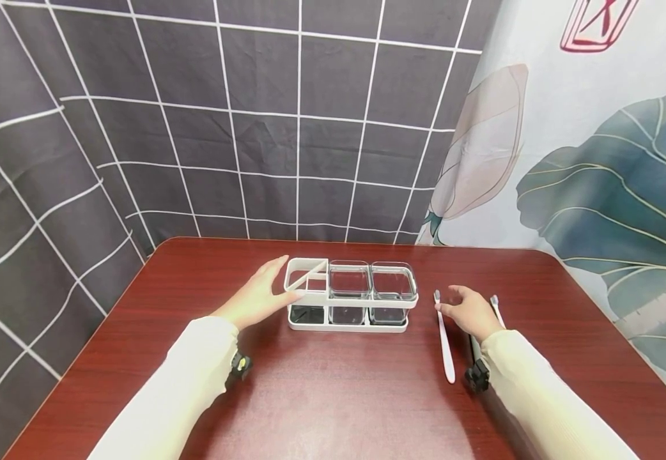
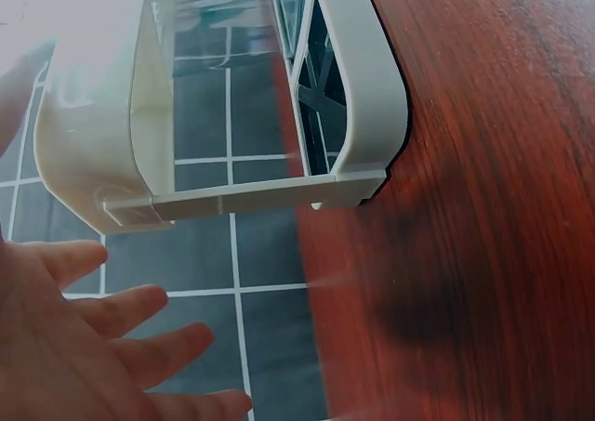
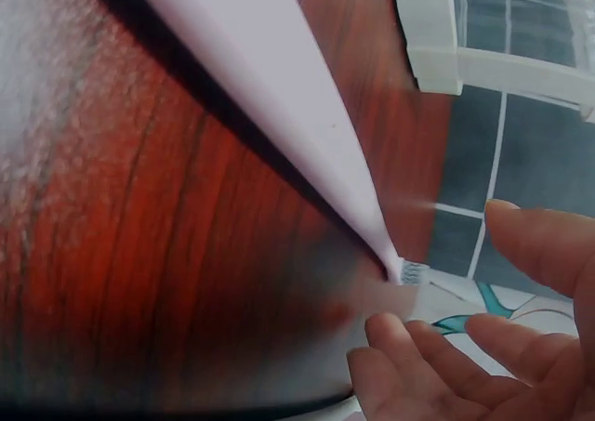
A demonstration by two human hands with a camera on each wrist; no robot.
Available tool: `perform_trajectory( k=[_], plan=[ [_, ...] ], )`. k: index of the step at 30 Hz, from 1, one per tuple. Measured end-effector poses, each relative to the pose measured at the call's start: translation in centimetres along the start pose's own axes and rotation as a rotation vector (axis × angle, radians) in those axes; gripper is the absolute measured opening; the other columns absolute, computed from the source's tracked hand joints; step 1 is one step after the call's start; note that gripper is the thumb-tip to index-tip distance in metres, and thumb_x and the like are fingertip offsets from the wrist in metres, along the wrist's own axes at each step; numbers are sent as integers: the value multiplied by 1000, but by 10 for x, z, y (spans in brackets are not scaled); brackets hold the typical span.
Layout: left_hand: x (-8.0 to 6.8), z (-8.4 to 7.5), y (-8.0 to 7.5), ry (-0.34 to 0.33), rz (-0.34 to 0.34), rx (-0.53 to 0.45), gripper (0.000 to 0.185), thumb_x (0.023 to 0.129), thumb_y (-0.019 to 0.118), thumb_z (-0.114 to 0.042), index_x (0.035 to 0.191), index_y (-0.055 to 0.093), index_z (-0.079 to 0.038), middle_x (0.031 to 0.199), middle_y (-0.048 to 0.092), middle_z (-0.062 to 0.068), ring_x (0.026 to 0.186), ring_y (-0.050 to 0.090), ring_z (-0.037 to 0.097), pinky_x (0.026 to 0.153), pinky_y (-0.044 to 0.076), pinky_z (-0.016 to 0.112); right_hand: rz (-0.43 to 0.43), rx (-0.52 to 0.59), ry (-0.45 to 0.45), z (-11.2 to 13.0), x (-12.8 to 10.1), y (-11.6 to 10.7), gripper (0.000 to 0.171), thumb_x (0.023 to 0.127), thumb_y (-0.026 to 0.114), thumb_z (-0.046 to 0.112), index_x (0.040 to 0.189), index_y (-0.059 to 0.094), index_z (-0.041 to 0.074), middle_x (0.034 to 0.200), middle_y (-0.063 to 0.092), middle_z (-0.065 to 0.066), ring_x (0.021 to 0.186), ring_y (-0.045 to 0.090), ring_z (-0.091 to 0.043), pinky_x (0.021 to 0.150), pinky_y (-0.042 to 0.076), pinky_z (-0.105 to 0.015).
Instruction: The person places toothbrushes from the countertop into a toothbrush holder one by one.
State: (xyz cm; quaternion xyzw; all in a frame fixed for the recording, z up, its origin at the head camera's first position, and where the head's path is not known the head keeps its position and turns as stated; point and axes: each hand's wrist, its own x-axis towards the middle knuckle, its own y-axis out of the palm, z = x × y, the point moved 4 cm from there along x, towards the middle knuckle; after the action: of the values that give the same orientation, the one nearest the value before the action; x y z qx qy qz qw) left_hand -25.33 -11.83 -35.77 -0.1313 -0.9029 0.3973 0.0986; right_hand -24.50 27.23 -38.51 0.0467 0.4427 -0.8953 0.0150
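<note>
Red-brown wood grain covers the counter [image 1: 339, 396] on which I work. No brand or label is legible on any object; the only mark I see is a red outlined emblem [image 1: 597, 24] on the leaf-printed curtain [image 1: 609, 191] at right, too cropped to read. White plastic holder [image 1: 349, 295] stands mid-counter, with two clear square cups [image 1: 370, 281] seated in it and a divided compartment at its left end. My left hand [image 1: 258, 295] lies with fingers extended against that left end; its grip is open and encloses nothing. My right hand [image 1: 471, 312] hovers over the counter, fingers loosely spread, grip empty. White toothbrush [image 1: 443, 338] lies flat just beside its thumb; a second toothbrush [image 1: 496, 308] shows behind the hand, probably partly beneath it. Grey checked cloth [image 1: 224, 128] hangs behind the counter.
</note>
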Motion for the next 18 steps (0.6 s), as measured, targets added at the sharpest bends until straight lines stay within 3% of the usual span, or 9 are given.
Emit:
perform_trajectory(
  k=[8, 18],
  plan=[
    [3, -2, 2, 0, 13, -42, 87, 87, 67, -44, 152, 25, -4, 154, 28, 20, 142, 25, 36, 113, 23, 55, 30, 187, 78, -11, 5, 5, 55, 90, 63, 11, 132, 41, -17, 114, 56, -33, 93, 61, -31, 72, 56, -38],
    [7, -1, 5, -15, 30, -89, 86, 86, 66, -44, 152, 25, -5, 154, 29, 20, 142, 27, 36, 112, 23, 56, 56, 248, 104, -18, 13, 10, 47, 87, 64, 5, 123, 47, -20, 100, 64, -28, 86, 64, -25, 72, 57, -44]
  ],
)
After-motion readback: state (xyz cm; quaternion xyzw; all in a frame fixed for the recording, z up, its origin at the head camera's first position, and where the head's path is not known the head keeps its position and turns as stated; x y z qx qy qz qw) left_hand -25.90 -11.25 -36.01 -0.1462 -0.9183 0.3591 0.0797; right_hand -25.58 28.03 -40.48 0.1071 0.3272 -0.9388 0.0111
